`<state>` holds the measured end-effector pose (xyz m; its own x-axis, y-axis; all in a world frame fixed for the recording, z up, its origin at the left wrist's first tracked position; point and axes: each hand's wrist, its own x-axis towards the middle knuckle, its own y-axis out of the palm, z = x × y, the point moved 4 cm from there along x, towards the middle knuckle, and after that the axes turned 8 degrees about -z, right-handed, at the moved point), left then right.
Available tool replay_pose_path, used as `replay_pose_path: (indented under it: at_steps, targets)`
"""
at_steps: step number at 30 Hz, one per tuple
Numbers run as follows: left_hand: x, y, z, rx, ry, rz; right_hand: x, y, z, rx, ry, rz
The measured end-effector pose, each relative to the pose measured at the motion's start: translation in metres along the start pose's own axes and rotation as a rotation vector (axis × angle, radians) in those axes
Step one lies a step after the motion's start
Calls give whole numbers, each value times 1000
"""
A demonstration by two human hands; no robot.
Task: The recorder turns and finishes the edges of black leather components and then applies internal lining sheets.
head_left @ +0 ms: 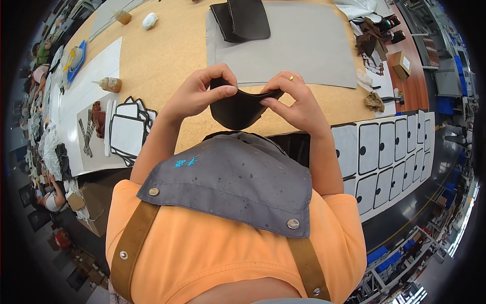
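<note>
A black leather-like piece (235, 110) hangs curved between my two hands, above the near edge of the table. Thumb and fingers of my left hand (200, 93) pinch its upper left edge. At the upper right corner, my right hand (293, 101), with a ring on one finger, pinches it the same way. The edge between them sags, and I cannot tell whether the piece is one layer or more. Beyond my hands, similar black pieces (248, 23) lie overlapped on a grey sheet (304, 55).
White black-edged panels (127, 134) are piled at left, near glue bottles (109, 84) and a brown scrap (98, 119). A board of similar panels (368, 148) extends at right. Brown scraps (372, 38) and a carton (401, 65) sit far right. Other people work at far left.
</note>
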<state>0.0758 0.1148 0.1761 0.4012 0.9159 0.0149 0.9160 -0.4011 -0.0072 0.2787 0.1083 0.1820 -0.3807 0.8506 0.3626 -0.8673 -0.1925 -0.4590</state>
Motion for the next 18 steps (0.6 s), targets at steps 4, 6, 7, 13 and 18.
replay_pose_path:
  at_steps: [4,6,7,13,18]
  targets:
    - [3,0,2,-11,-35,41,1,4,5,47,-36,-16]
    - [4,0,4,25,-39,64,1,5,8,23,-75,-22]
    - [4,0,2,25,-39,64,1,6,8,24,-74,-22]
    - [4,11,-24,470,284,85,0,11,8,38,-104,-51]
    - [4,17,-24,542,290,91,-1,14,11,66,-118,-57]
